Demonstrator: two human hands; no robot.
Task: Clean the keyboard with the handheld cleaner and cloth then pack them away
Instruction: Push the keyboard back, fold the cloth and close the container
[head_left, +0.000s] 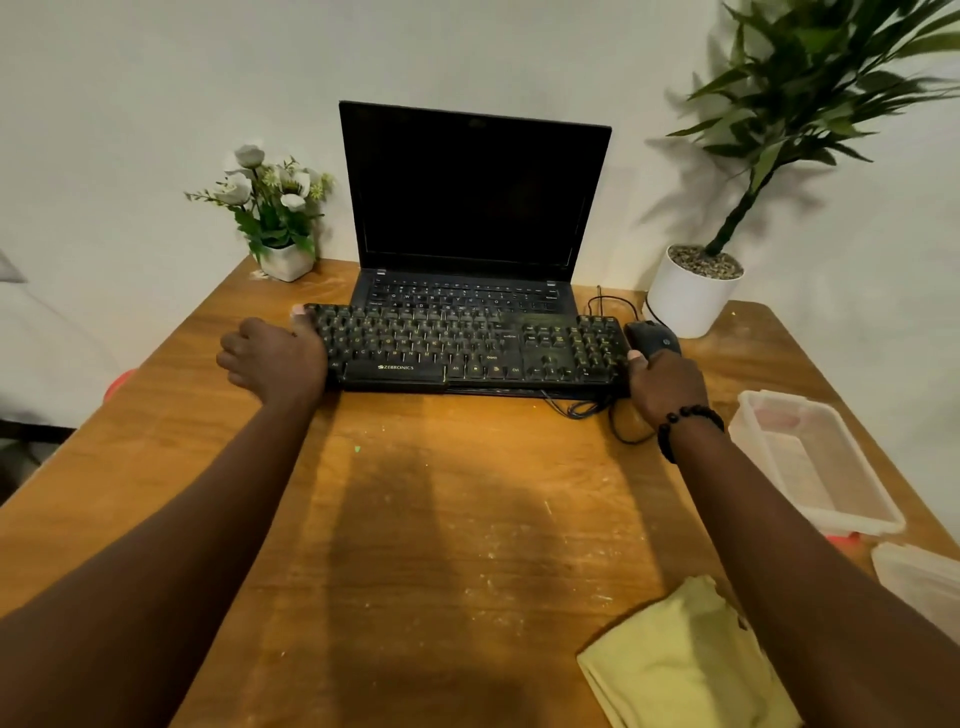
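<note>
A black keyboard (467, 348) lies across the wooden table (415, 519), partly over the front of an open laptop (470, 208). My left hand (275, 356) grips the keyboard's left end, thumb on top. My right hand (665, 384), with a bead bracelet at the wrist, grips its right end, thumb on the corner. A folded yellow cloth (680, 665) lies at the near right under my right forearm. No handheld cleaner shows in the head view.
A black mouse (654, 335) sits right of the keyboard, cables (602, 410) trailing in front. A clear plastic box (815, 462) and its lid (919, 577) are at the right edge. A flower pot (280, 218) stands back left, a potted plant (696, 291) back right.
</note>
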